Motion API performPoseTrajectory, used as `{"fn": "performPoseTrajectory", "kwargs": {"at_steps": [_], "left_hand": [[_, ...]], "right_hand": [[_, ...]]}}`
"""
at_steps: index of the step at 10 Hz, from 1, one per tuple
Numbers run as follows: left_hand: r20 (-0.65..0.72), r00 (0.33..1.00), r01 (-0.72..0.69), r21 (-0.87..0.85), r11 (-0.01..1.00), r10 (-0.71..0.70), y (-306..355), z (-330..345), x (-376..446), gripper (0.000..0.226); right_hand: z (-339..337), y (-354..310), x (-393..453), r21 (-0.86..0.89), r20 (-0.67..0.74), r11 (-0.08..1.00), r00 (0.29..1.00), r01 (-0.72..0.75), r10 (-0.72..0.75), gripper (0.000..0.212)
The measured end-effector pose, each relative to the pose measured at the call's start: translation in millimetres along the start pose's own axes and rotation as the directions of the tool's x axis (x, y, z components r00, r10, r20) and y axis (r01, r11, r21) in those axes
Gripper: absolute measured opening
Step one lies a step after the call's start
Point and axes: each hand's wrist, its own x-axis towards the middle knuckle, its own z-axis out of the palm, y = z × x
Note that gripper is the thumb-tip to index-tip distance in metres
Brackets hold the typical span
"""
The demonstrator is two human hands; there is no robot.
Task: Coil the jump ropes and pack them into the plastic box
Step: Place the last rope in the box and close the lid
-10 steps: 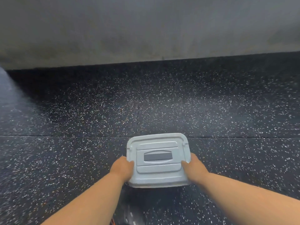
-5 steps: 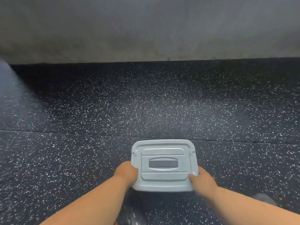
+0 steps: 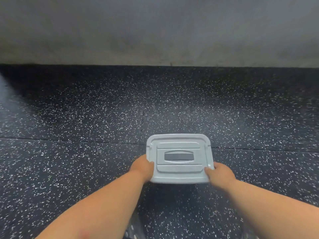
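Note:
A plastic box (image 3: 178, 145) with a pale grey lid on it is held above the floor, low in the middle of the head view. The lid has a dark grey handle recess at its centre. My left hand (image 3: 142, 167) grips the box's left edge, thumb on the lid. My right hand (image 3: 219, 175) grips its near right corner. The box's inside is hidden by the lid. No jump rope shows anywhere.
Black rubber floor (image 3: 86, 161) with white speckles and tile seams spreads all around. A grey concrete wall (image 3: 155, 31) rises at the far side. A shoe tip shows at the bottom edge (image 3: 133, 233).
The box, held in both hands, has shifted a little to the right in view. The wall's base sits lower in the picture than before.

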Motion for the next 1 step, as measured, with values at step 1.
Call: {"fn": "performPoseTrajectory", "kwargs": {"at_steps": [1], "left_hand": [[0.041,0.998,0.053,-0.018,0.998,-0.052,4.2,4.7,2.3,0.037]], "right_hand": [[-12.1,7.1,4.0,-0.205,0.087,0.979,0.996,0.0,0.018,0.037]]}}
